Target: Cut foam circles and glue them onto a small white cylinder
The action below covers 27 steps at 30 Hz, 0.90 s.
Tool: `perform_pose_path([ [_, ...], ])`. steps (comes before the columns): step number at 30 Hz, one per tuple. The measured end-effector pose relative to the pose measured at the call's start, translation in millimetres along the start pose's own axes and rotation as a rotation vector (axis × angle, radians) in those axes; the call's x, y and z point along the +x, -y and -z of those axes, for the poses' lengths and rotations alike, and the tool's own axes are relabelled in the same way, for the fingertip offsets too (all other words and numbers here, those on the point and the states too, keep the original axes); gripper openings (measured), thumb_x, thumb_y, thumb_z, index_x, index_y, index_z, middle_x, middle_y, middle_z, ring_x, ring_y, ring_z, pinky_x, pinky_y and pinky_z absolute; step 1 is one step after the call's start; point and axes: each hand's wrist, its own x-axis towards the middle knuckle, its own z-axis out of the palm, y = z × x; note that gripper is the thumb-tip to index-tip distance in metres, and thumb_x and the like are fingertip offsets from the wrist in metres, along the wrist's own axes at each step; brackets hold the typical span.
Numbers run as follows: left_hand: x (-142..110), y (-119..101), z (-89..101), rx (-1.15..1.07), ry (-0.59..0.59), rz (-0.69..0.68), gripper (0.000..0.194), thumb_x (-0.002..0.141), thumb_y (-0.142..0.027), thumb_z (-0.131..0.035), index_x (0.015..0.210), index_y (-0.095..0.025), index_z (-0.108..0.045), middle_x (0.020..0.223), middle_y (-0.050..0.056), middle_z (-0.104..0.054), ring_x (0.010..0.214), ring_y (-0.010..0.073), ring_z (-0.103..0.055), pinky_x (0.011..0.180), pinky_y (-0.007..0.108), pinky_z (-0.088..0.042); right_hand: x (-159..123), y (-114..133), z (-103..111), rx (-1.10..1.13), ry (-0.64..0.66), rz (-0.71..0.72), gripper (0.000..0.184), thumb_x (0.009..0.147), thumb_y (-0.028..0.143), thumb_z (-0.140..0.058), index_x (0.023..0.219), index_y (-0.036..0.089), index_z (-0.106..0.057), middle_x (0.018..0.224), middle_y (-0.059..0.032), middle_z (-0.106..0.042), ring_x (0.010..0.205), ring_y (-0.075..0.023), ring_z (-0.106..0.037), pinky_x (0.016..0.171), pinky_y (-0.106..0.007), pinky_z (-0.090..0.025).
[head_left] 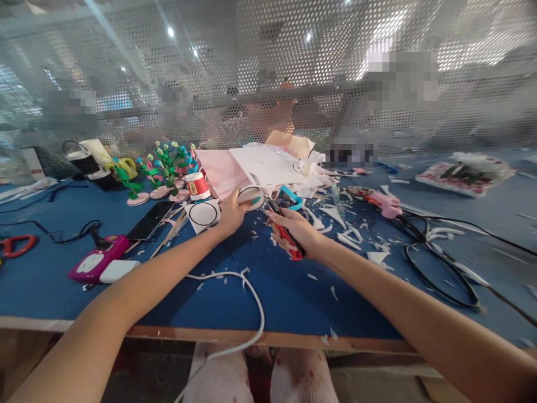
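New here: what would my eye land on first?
Probably the red-and-black tool in the right hand, mid-picture over the blue tabletop. Next, the green craft plants on round pink bases, left of the pink paper sheet, and the grey perforated screen across the back.

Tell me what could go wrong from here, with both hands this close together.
The red-handled tool in the right hand points toward the white paper piece in the left hand; a slip might hurt the left fingers.

The red-and-white cup stands near the left hand and could get knocked.

The white cable hangs over the table's front edge, so it might snag.
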Motion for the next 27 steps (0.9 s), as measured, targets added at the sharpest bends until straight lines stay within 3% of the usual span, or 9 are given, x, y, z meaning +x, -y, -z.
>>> perform_pose_path([
  [9,-1.7,1.6,0.0,0.03,0.038,-0.008,0.023,0.075,-0.019,-0.06,0.098,-0.015,-0.058,0.09,0.007,-0.069,0.086,0.0231,-0.064,0.082,0.035,-0.049,-5.0,7.8,-4.3,-0.084,-0.048,-0.015,0.028,0.083,0.038,-0.061,0.074,0.022,-0.041,0.04,0.0072,-0.049,0.025,-0.0065,-0.038,0.026,-0.017,-0.03],
  [20,-2.9,1.2,0.6,0.026,0.083,-0.045,0.024,0.074,-0.018,-0.059,0.098,-0.015,-0.058,0.091,0.007,-0.068,0.086,0.0223,-0.062,0.082,0.034,-0.048,-3.4,5.4,-2.3,-0.07,-0.028,0.004,0.031,0.079,0.042,-0.064,0.075,0.022,-0.041,0.039,0.008,-0.049,0.024,-0.006,-0.036,0.025,-0.016,-0.027],
  [27,-2.8,2.0,-0.4,0.089,0.12,-0.084,0.015,0.073,-0.017,-0.057,0.088,-0.017,-0.057,0.073,0.002,-0.062,0.068,0.0184,-0.055,0.07,0.03,-0.045,-6.0,10.0,-4.5,-0.094,-0.049,-0.006,0.025,0.085,0.036,-0.059,0.073,0.021,-0.042,0.039,0.0079,-0.048,0.024,-0.006,-0.035,0.024,-0.017,-0.028],
])
